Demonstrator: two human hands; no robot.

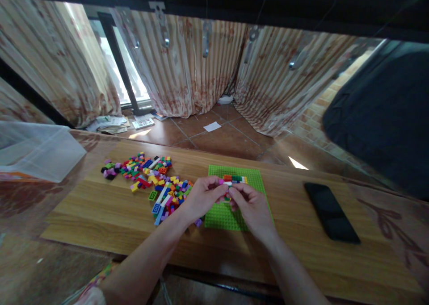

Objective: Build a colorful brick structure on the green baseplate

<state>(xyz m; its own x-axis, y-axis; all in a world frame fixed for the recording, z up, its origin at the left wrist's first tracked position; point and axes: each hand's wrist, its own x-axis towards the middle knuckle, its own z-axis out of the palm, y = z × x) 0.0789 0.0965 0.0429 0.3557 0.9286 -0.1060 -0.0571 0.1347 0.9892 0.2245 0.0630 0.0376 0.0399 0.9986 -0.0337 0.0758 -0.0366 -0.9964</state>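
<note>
My left hand [207, 194] and my right hand [250, 203] meet over a green studded baseplate [221, 220]. Fingers of both are closed in a pinch around small toy bricks [228, 184], among them a white one and a pink one. My fingertips hide much of these, so I cannot tell which piece each hand grips. Just behind the fingertips, a row of coloured bricks [237, 179] in orange, green and white stands on the baseplate. To the left of my left hand spreads a pile of loose bricks [162, 182] in many colours.
A black phone [331, 212] lies on the wooden tabletop [288, 251], right of the baseplate. At the far left stands a translucent plastic bin [63, 153]. Beyond the table are patterned curtains [201, 73], a tiled floor [231, 139] and papers [109, 123]. A dark bar [214, 3] crosses overhead.
</note>
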